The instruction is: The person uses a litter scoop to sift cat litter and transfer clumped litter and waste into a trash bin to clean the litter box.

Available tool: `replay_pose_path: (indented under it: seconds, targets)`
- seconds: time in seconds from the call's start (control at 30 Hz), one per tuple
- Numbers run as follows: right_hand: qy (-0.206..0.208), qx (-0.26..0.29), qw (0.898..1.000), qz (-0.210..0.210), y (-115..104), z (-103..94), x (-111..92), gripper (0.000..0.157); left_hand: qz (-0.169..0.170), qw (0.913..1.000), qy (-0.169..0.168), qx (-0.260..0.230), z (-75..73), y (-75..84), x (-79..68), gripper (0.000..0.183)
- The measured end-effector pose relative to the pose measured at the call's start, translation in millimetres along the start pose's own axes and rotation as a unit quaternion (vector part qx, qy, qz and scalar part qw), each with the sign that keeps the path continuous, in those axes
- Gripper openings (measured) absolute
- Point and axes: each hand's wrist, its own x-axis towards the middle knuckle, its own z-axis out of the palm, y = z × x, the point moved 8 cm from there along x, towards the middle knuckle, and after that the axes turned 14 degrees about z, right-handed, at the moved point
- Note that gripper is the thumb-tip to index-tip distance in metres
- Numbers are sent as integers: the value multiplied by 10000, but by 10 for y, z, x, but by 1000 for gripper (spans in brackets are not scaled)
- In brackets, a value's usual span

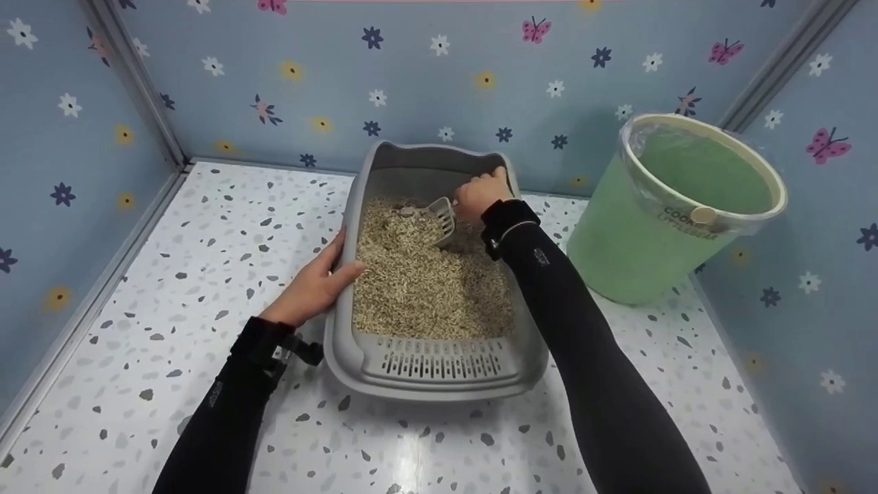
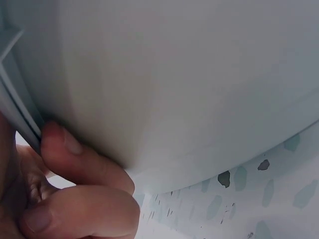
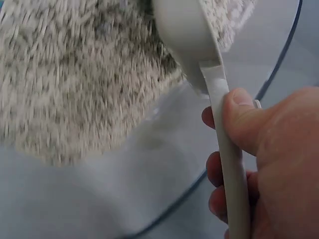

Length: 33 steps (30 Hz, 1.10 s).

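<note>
A grey litter box [image 1: 439, 390] with a slotted front ledge stands on the floor, holding tan pellet litter [image 1: 425, 295]. My left hand [image 1: 317, 283] grips its left rim, thumb on the upper side. Seen from the left wrist, curled fingers [image 2: 89, 172] tuck beneath the lip against the smooth outer wall [image 2: 189, 84]. Toward the back right of the box, my right hand [image 1: 480, 195] holds a light-coloured slotted litter scoop [image 1: 444, 217]. The right wrist view shows the thumb along the scoop's handle [image 3: 229, 164] and fingers wrapped round it, with the scoop head [image 3: 187, 35] over the litter.
A green bin [image 1: 631, 240] with a clear plastic liner stands right of the box, near my right forearm. Blue flower-patterned panels [image 1: 439, 75] enclose the back and both sides. White speckled floor [image 1: 199, 274] lies around the box.
</note>
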Motion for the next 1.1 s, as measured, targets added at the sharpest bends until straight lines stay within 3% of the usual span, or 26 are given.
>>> replay_pose_path:
  seconds: [0.27,0.5,0.87,1.1]
  targets:
    - [-510,804,9954,-132,-223,165,-23,32,125,9999,4,38,-4,28,-9,87]
    - [-820,1319,9878,124,-316,243,-38,32,33,10000,0,86,-9,13,-7,89]
    - [-995,1948,9754,281,-418,345,-63,34,-71,10000,-28,4,-5,11,-24,87]
    - [-1023,2150,9711,173,-485,303,-151,36,-88,10000,-4,-35,-10,14,-30,86]
